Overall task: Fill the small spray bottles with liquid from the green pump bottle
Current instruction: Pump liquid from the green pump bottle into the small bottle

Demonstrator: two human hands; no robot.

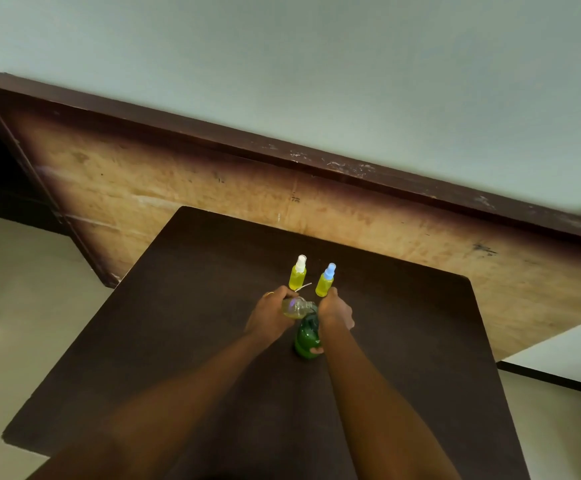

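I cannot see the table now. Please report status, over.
Left hand holds small bottle, part full, at pump. Right hand grips green bottle. Behind: white-cap bottle, blue-cap bottle, full. Nothing blocking.

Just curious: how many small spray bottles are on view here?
3: the white-capped bottle and blue-capped bottle stand on the table; the third bottle is gripped in the left hand.
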